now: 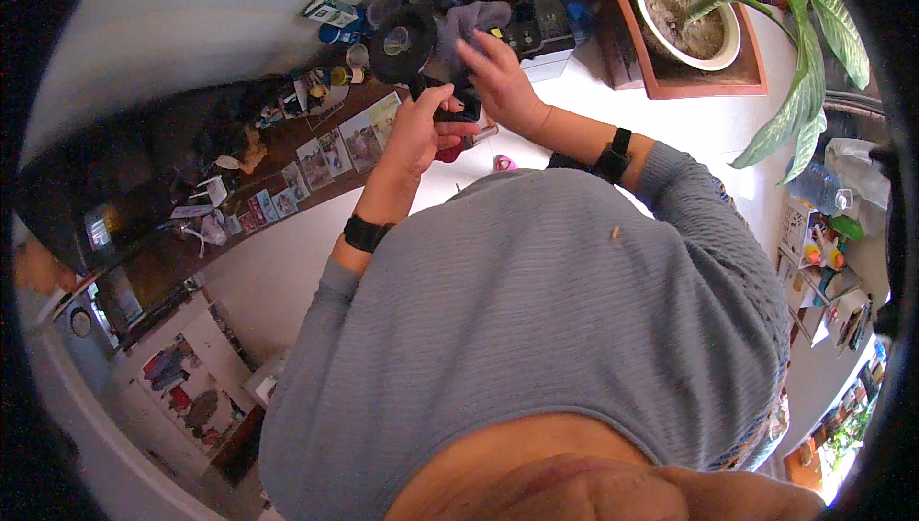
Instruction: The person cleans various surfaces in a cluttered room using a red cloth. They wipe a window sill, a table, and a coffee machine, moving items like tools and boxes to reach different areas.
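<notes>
My left hand (418, 130) is curled around a black object (459, 106), its thumb on top and its fingers beneath. The object looks box-like, but its kind is unclear. My right hand (506, 83), slightly blurred, is just to the right, with its fingers against a bunched grey cloth (477, 22). The cloth's lower part reaches down towards the black object. Just beyond my left hand is a round black object (402, 47) with a paler disc in its middle; whether it joins the held object cannot be made out.
Photographs (314, 162) line the edge of a long dark wooden shelf (287, 141) at left, with a small bottle (347, 76) behind. Black equipment (531, 8) stands ahead. A potted plant (686, 15) stands at right. A pink shoe (505, 162) is on the floor.
</notes>
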A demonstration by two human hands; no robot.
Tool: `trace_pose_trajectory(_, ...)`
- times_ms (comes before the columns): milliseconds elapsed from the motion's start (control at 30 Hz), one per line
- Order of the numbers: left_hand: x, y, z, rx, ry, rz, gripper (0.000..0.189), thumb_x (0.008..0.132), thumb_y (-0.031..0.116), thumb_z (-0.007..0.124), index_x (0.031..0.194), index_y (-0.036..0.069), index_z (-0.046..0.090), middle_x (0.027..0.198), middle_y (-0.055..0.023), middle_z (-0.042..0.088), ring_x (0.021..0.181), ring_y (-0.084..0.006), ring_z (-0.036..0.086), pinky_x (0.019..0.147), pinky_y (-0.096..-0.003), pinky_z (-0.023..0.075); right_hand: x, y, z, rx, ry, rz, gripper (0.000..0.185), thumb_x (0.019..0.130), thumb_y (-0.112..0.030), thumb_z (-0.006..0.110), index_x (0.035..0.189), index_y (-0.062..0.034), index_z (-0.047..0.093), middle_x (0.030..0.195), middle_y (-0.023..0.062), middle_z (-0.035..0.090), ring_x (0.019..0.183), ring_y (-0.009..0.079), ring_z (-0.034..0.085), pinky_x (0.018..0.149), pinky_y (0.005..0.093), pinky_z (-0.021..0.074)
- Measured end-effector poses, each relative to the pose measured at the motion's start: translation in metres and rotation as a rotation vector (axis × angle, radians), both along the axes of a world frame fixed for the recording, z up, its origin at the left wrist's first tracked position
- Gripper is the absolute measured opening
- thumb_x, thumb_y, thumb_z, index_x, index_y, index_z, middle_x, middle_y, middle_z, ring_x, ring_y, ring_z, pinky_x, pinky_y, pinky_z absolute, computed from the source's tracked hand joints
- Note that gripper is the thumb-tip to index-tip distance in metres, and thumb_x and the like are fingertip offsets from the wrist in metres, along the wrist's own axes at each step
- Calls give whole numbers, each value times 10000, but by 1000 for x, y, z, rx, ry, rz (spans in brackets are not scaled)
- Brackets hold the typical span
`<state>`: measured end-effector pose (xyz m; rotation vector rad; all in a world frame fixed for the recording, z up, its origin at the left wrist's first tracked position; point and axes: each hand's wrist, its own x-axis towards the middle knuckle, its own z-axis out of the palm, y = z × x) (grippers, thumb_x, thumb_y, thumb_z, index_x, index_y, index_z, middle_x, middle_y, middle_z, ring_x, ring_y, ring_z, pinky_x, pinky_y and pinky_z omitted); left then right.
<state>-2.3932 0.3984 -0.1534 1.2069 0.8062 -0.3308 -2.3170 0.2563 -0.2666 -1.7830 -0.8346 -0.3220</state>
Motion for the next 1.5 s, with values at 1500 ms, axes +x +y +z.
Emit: trace_pose_trajectory(1500,9,10,-150,530,-272,-178,543,845,330,608,1308,70,493,799,-132,697,542,-226,675,612,-368,563,34,174,35,-1819,-787,799,186,774,-141,679,938,-149,766,1025,66,717,1075,290,644,837,464,495)
